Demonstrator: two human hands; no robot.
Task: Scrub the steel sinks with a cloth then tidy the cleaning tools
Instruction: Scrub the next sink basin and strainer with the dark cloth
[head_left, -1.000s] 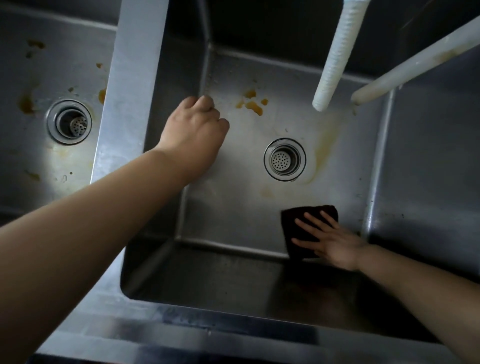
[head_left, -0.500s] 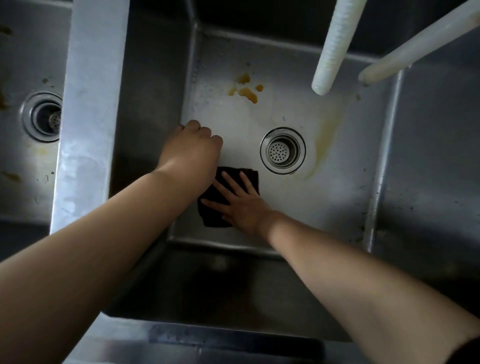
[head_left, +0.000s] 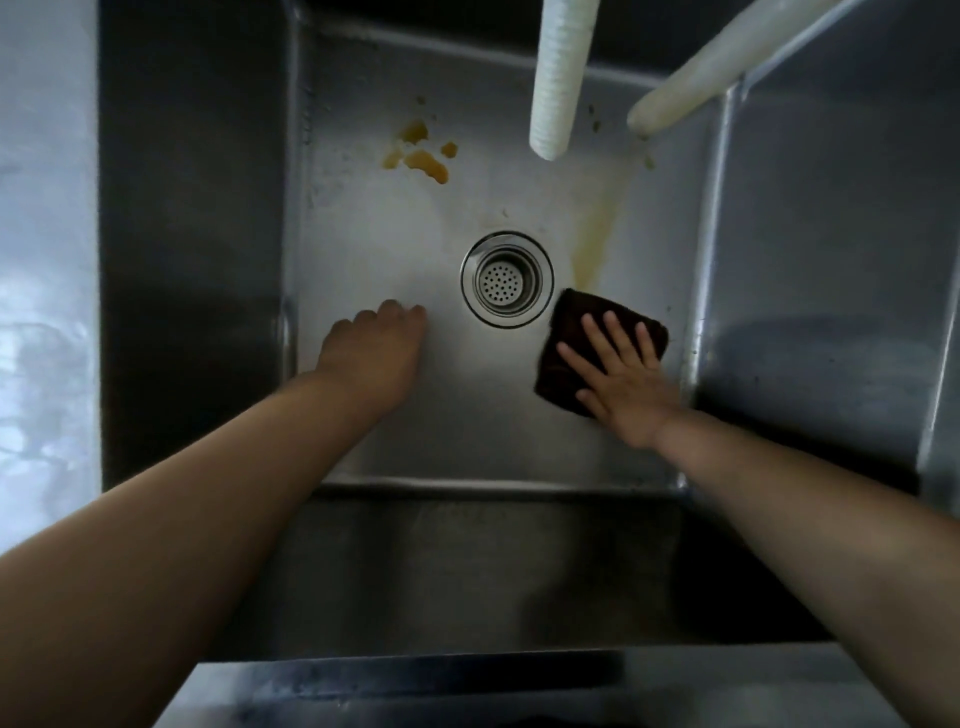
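A single head-worn wide-angle camera looks almost straight down into a steel sink (head_left: 363, 249) from close above. The round drain (head_left: 507, 279) sits just above the middle of the frame. Both forearms enter from the bottom corners towards the drain. The sink's near wall lies below the drain, its far wall above.

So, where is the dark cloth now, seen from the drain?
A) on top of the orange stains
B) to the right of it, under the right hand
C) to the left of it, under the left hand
B: the right hand presses flat on the dark cloth, right of the drain.
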